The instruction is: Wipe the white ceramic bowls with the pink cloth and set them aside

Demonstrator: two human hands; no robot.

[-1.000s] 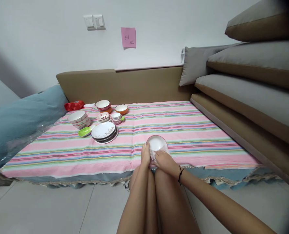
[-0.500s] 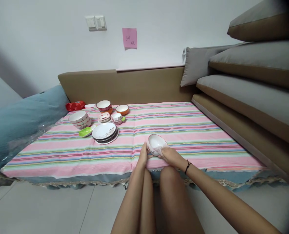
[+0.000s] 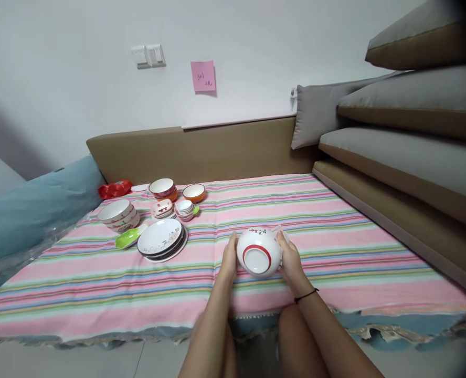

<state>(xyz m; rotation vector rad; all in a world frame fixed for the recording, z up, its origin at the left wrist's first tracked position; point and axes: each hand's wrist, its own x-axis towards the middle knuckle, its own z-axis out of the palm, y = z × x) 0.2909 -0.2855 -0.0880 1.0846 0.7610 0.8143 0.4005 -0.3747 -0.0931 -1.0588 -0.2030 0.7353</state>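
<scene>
Both hands hold 1 white ceramic bowl with a red ring around its foot [image 3: 258,253], turned so its underside faces the camera, above the near part of the pink striped cloth [image 3: 335,231] that covers the low bed. The left hand [image 3: 230,255] presses flat against the bowl's left side, fingers stretched along the rim. The right hand [image 3: 290,258] grips the bowl's right side with the fingers curled around it, and a bit of pale cloth or tissue [image 3: 279,231] shows just above its fingertips; what it is exactly cannot be told. A thin black band [image 3: 306,297] circles the right wrist. Below the hands the person's bare knees [image 3: 292,325] sit at the frayed edge of the cloth.

Left of the left hand and a little farther lies a stack of white patterned plates [image 3: 161,240], with a green leaf-shaped dish [image 3: 129,238] touching its left side. Beyond these stand a stack of white bowls with red marks [image 3: 118,214], a small pile of pink and white saucers [image 3: 186,207] and another small pile [image 3: 162,209]. Farther still are an orange bowl with a white inside [image 3: 196,192], a stacked pink-rimmed bowl [image 3: 162,188] and a crumpled red bag [image 3: 114,188]. Far left lies a blue cushion [image 3: 32,210]. Right of the right hand rise grey and tan cushions [image 3: 406,152]. On the wall behind hang a pink note [image 3: 203,76] and 2 white switches [image 3: 148,55]
</scene>
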